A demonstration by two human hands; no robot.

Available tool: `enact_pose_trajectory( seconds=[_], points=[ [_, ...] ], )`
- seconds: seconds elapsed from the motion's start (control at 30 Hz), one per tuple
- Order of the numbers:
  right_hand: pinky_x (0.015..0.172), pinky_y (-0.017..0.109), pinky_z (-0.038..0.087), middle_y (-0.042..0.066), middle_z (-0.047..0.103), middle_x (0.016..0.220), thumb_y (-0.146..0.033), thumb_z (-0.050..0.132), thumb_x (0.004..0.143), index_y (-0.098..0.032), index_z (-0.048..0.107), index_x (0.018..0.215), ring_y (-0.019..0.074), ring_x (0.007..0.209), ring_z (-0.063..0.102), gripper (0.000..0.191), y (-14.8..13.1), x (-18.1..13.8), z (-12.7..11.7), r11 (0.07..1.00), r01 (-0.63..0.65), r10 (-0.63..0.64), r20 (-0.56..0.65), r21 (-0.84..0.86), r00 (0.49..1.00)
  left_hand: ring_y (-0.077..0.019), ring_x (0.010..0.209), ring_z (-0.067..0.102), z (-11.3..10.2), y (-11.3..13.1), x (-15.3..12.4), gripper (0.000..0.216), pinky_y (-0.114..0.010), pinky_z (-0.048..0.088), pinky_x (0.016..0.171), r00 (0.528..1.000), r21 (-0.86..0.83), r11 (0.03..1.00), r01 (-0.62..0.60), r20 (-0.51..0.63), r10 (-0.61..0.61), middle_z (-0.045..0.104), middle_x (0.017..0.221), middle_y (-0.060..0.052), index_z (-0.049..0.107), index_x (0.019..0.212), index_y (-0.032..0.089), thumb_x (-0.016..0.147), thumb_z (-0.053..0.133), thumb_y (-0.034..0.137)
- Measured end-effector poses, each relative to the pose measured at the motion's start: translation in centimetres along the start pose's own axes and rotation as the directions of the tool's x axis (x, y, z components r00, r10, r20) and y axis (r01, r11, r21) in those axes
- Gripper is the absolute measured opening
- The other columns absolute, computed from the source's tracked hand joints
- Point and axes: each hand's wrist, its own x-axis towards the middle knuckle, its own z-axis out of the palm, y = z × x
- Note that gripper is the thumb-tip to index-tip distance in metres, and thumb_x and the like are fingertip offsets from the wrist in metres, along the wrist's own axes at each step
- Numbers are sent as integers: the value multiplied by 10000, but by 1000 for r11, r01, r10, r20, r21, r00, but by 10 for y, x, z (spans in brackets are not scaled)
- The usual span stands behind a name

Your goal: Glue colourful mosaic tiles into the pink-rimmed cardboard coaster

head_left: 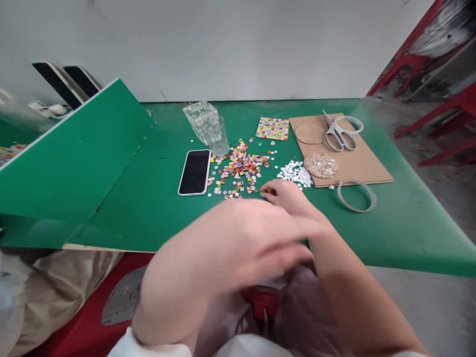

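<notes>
My right hand [285,194] rests on the green table beside the loose mosaic tiles, its fingers curled and fingertips close together at the pile's near edge. What lies between those fingertips is too small to make out. Closer to the camera, my left hand [256,238] crosses over toward my right forearm, blurred by motion, with its fingers stretched out and apart. No object shows in it. The multicoloured tiles [243,166] spread out beyond my hands. White tiles [295,172] form a separate heap just past my right hand.
A phone [194,172] lies left of the tiles; behind it stand a clear cup [219,139] and a clear packet [201,119]. At right, scissors [338,134] and a tile-covered disc [322,165] lie on cardboard [366,161]. A tape roll [357,196] and mosaic square [272,128] are nearby.
</notes>
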Motion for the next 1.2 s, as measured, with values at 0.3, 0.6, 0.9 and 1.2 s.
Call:
enact_pose_trajectory(
  seconds=[0.3, 0.6, 0.9, 1.2],
  points=[
    [604, 244, 385, 0, 658, 714, -283, 607, 758, -197, 690, 841, 118, 607, 533, 145, -5, -1, -9, 958, -34, 72, -124, 284, 990, -182, 873, 645, 30, -84, 83, 381, -266, 477, 758, 991, -17, 991, 131, -28, -131, 694, 1018, -18, 597, 1152, 261, 771, 606, 253],
    [552, 252, 380, -15, 610, 621, -304, 601, 745, -188, 677, 799, 107, 537, 492, 149, -2, 0, -10, 879, -75, 154, -132, 471, 979, -153, 794, 652, 35, -76, 90, 285, -258, 470, 735, 990, -175, 981, 79, -102, -98, 715, 823, 14, 654, 1019, 250, 766, 571, 148],
    [511, 247, 392, -10, 628, 636, -329, 609, 733, -177, 678, 785, 97, 507, 486, 175, -5, -1, -11, 824, -101, 161, -59, 557, 985, -115, 613, 592, 31, -78, 87, 116, -238, 444, 615, 989, -151, 984, 90, -106, -107, 677, 687, 17, 683, 807, 198, 782, 572, 222],
    [489, 243, 414, -11, 595, 605, -359, 609, 726, -171, 676, 816, 101, 496, 483, 219, -5, 0, -12, 783, -136, 195, -33, 607, 980, -144, 687, 629, 30, -79, 87, 186, -283, 476, 712, 985, -67, 992, 105, -132, -113, 702, 743, 2, 691, 880, 218, 828, 518, 263]
  ],
)
